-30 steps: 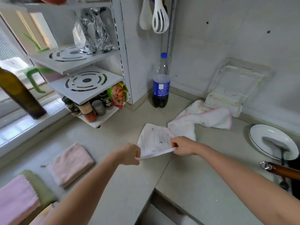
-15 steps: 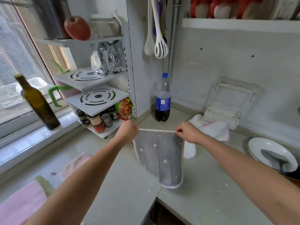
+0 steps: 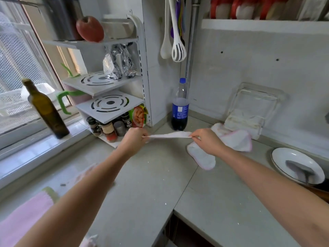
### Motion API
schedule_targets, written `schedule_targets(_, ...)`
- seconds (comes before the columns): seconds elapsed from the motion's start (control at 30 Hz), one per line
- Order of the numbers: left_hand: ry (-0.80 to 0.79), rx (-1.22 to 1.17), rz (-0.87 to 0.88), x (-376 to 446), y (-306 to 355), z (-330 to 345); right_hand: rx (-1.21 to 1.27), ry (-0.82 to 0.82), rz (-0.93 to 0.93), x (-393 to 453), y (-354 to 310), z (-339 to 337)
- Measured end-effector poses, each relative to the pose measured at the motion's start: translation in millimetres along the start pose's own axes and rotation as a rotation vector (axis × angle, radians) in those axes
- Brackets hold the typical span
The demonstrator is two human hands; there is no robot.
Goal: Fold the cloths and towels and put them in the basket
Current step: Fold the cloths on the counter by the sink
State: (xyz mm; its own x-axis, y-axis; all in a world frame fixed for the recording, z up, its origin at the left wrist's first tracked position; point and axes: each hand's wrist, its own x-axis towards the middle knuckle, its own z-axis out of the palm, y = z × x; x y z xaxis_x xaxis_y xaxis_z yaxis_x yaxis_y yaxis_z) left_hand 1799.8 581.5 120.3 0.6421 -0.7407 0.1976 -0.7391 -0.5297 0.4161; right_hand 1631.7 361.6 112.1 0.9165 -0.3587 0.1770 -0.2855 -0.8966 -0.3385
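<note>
White cloth [image 3: 170, 135] stretched flat, edge-on, in the air above the counter [image 3: 151, 184] corner. Left hand [image 3: 133, 141] pinches its left end, right hand [image 3: 206, 141] pinches the right. Pink-trimmed towel [image 3: 203, 157] crumpled on the counter behind the right hand, soda bottle [image 3: 179, 107] beyond.

No text can be read. The blue label on the soda bottle [image 3: 179, 111] is too blurred. So is the printing on the snack packet [image 3: 138, 116].

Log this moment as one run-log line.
left hand: pinches small white cloth | right hand: pinches other end | cloth: stretched taut above grey countertop | pink-edged white towel: unfolded on countertop
</note>
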Motion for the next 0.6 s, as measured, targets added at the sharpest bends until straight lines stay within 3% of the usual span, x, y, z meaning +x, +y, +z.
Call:
schedule_targets(0.1, -0.25, 0.094, -0.026, -26, -21, 50, -0.031, -0.244, 0.088, -29, 12, 47)
schedule_targets(0.23, -0.747, 0.194, -0.004, -76, -33, 108, -0.036, -0.708, 0.134, -71, 12, 102)
schedule_targets(0.3, -0.916, 0.201, -0.001, -97, -33, 125, -0.043, -0.893, 0.145, -86, 9, 117)
schedule_targets(0.5, -1.162, 0.061, -0.05, -115, -27, 132, -0.015, -1.142, 0.181, -89, 8, 115)
schedule_targets(0.6, -1.042, 0.018, -0.117, -105, -36, 129, 0.072, -0.996, 0.203, -78, 12, 111)
